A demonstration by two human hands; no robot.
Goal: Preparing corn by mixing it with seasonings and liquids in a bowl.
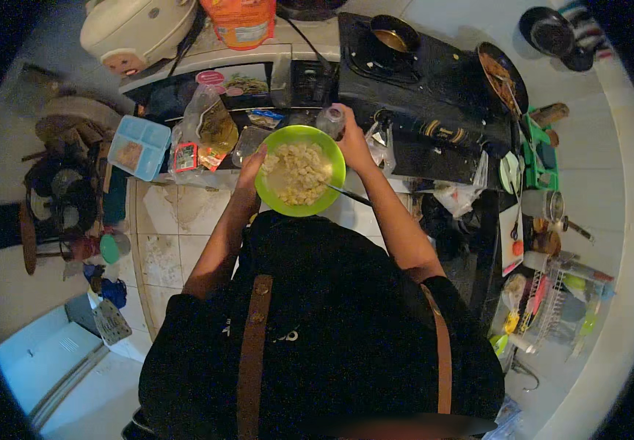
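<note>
A lime-green bowl (340, 175) is in front of my chest, with my left hand (252, 168) gripping its left rim. Pale, lumpy pieces of food (298, 168) fill much of it, in what looks like a little cloudy liquid. The dark handle of a utensil (353, 197) sticks out over the bowl's right side; its other end is in the food. Just beyond the bowl, my right hand (353, 132) is wrapped around a small clear jar or bottle (330, 121). What the jar contains is too blurred to tell.
A black gas stove (438, 77) at the back right bears a small pot (394, 34) and a frying pan with food (498, 77). Left of the bowl are a clear plastic container (251, 144), a bag (215, 129) and a blue divided tray (140, 147). A rice cooker (135, 33) stands behind.
</note>
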